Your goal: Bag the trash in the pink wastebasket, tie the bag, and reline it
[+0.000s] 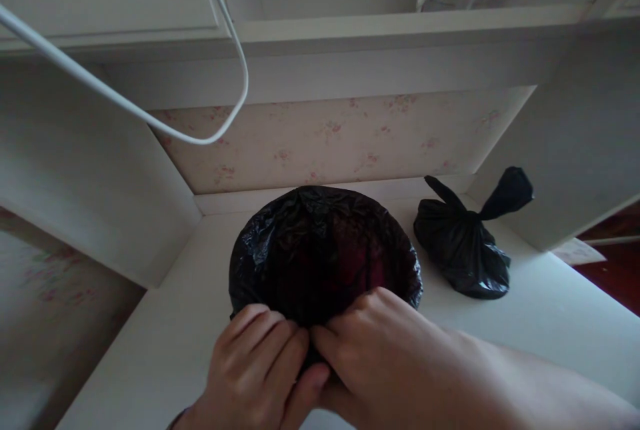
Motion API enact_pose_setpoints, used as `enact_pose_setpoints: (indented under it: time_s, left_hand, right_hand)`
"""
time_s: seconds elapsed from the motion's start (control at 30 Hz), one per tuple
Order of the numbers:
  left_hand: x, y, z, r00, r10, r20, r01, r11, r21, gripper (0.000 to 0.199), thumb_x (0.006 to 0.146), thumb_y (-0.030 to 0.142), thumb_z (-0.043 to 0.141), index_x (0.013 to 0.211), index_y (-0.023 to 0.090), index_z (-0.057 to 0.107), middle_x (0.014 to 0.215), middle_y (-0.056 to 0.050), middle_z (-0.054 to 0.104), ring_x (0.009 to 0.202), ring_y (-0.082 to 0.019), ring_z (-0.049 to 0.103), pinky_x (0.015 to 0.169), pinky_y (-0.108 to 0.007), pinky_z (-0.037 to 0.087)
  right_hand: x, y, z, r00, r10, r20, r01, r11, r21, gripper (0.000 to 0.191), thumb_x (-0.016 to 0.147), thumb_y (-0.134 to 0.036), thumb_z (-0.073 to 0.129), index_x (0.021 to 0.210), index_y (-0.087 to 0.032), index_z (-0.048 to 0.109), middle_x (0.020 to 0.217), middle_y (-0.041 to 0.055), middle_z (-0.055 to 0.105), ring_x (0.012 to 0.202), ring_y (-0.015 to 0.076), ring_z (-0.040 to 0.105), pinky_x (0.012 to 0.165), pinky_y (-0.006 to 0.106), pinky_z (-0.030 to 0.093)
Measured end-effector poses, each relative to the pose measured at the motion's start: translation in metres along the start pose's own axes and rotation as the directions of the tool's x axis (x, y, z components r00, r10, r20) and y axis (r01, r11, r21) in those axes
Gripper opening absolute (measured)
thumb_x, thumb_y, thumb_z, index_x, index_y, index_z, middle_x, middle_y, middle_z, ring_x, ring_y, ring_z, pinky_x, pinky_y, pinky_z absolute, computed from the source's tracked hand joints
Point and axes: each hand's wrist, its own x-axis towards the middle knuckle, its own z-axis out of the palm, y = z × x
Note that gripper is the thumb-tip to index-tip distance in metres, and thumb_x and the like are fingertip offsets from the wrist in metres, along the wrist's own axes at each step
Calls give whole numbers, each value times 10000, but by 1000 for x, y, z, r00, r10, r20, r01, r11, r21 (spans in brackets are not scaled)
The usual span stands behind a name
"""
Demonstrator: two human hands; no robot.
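A round bin lined with a black trash bag [325, 207] stands on the white surface in front of me. The bag is folded over the rim, and its inside looks dark with a reddish tint low down. My left hand [255, 363] is closed on the bag at the near edge, fingers curled over it. Right beside it, my right hand [370, 350] also grips the near edge, its fingers bent inward. The two hands almost touch, and the bag between them is mostly hidden.
A tied black bag [465, 243] sits to the right of the bin. Above hangs a white cable [200, 140], in front of a shelf edge [400, 27]. White side panels [575, 130] flank the flowered wallpaper [300, 143] behind.
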Motion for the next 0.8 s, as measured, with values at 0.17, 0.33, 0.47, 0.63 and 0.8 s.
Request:
enact_pose_setpoints:
  time_s: [0.17, 0.33, 0.47, 0.63, 0.8]
  left_hand:
    - [-5, -46, 6, 999, 28, -26, -31, 990, -140, 265, 947, 148, 472, 694, 227, 496, 518, -1, 540, 495, -171, 475, 547, -373, 389]
    - [-10, -104, -3, 998, 47, -39, -54, 978, -203, 223, 919, 78, 470, 806, 209, 612, 753, -44, 741, 773, -222, 695, 820, -457, 554]
    - [-7, -74, -8, 996, 10, -83, -19, 994, -108, 269, 985, 164, 469, 1090, 147, 716, 1051, -120, 796, 1020, -266, 713, 964, -482, 538]
    - [-4, -8, -1, 1000, 13, -2, -13, 1000, -16, 260, 1034, 264, 487, 1016, 133, 710, 859, -79, 794, 795, -218, 715, 821, -398, 525]
    - [-10, -35, 10, 990, -98, -105, 75, 976, -204, 366, 1043, 176, 334, 712, 222, 482, 539, 15, 509, 494, -152, 446, 589, -370, 383]
  right_hand:
    - [-19, 23, -10, 998, 23, 63, -24, 999, 27, 473, 856, -582, 772, 1097, -177, 725, 1004, 81, 786, 927, 311, 741, 752, 397, 495]
    - [-25, 33, 0, 986, 80, 147, -71, 995, -66, 146, 931, -311, 673, 904, -173, 714, 805, 69, 769, 740, 281, 746, 600, 362, 425]
    - [-19, 26, -2, 996, 69, 49, -73, 995, 75, 273, 961, -466, 662, 990, -199, 711, 892, 46, 785, 812, 268, 755, 620, 348, 438]
    - [-19, 33, -21, 996, -51, 72, 25, 946, 323, 483, 904, -593, 700, 1233, -239, 700, 1139, 51, 783, 1022, 260, 742, 776, 337, 510]
    - [-30, 58, -25, 997, -45, 61, 30, 973, 227, 528, 843, -395, 777, 1337, -235, 686, 1241, 89, 757, 1200, 270, 670, 1107, 430, 412]
